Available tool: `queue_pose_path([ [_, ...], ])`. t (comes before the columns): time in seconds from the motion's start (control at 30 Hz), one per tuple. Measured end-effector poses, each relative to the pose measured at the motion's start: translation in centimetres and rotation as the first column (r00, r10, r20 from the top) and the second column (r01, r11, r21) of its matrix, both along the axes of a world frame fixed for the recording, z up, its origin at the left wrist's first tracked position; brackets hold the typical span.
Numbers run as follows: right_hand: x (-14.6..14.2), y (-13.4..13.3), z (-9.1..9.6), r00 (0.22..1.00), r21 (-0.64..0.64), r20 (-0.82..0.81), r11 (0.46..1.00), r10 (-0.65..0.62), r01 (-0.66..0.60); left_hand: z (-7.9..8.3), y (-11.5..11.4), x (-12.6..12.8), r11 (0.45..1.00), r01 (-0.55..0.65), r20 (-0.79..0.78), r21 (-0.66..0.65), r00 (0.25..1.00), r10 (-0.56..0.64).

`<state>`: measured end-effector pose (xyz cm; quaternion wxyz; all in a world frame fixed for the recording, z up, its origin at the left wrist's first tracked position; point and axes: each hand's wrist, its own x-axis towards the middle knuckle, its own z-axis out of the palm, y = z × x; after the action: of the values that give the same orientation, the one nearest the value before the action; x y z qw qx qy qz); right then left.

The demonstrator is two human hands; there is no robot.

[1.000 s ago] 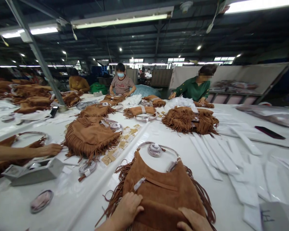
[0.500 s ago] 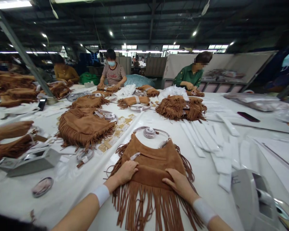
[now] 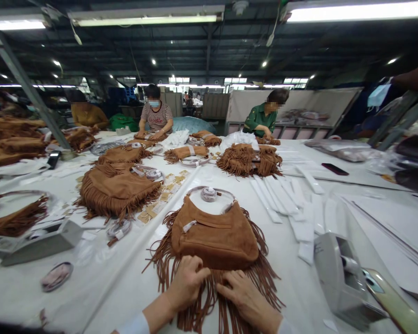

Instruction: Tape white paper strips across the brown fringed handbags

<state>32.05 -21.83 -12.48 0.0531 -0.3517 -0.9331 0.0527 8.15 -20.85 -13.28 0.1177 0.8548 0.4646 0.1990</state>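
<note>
A brown suede bag (image 3: 212,241) with long fringe lies on the white table in front of me, its curved strap on the far side. A white-wrapped zip pull sits on its front. My left hand (image 3: 190,280) is just below the bag's lower edge, its fingers curled together on the fringe (image 3: 230,320). Beside it, to the right, my right hand (image 3: 245,294) has bent fingers closed over the fringe strands. The fingertips of both hands are partly hidden. Pale bands wrap both wrists. A rolled strap (image 3: 209,194) rests inside the loop of the bag's strap.
More fringed bags (image 3: 120,188) lie left and beyond. White strips (image 3: 266,199) are spread at right, near a grey tape dispenser (image 3: 341,278) and a phone (image 3: 393,301). Another dispenser (image 3: 38,243) stands left. Co-workers (image 3: 156,113) handle bags across the table.
Both hands have moved down off the bag's front panel onto the fringe and closer together. The lower front now looks smooth and rounded. The view has tilted up and shifted right.
</note>
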Motion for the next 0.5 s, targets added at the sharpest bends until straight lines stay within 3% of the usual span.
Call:
queue_pose_path([
  [0.1, 0.3, 0.0, -0.8, 0.999, 0.005, 0.034, 1.000, 0.015, -0.015, -0.6, -2.0, 1.4, 0.989, 0.135, -0.072, -0.061, 0.988, -0.140],
  [0.2, 1.5, 0.0, -0.5, 1.000, -0.004, 0.029, 1.000, -0.011, 0.011, -0.8, -2.7, 1.7, 0.994, 0.046, -0.103, -0.103, 0.993, -0.057],
  [0.37, 3.5, -0.5, 2.0, 0.993, -0.066, -0.006, 0.991, -0.114, 0.114, -0.8, -3.0, 0.2, 0.981, -0.112, -0.076, -0.156, 0.992, 0.101],
  [0.43, 2.8, -1.0, 2.5, 0.979, -0.094, -0.024, 0.975, -0.204, 0.201, -0.8, -3.4, -0.1, 0.966, -0.168, -0.055, -0.195, 0.986, 0.161],
  [0.5, 1.1, -1.6, 2.0, 0.926, -0.100, -0.039, 0.923, -0.376, 0.371, -0.8, -3.9, 0.1, 0.952, -0.218, -0.035, -0.216, 0.976, 0.216],
])
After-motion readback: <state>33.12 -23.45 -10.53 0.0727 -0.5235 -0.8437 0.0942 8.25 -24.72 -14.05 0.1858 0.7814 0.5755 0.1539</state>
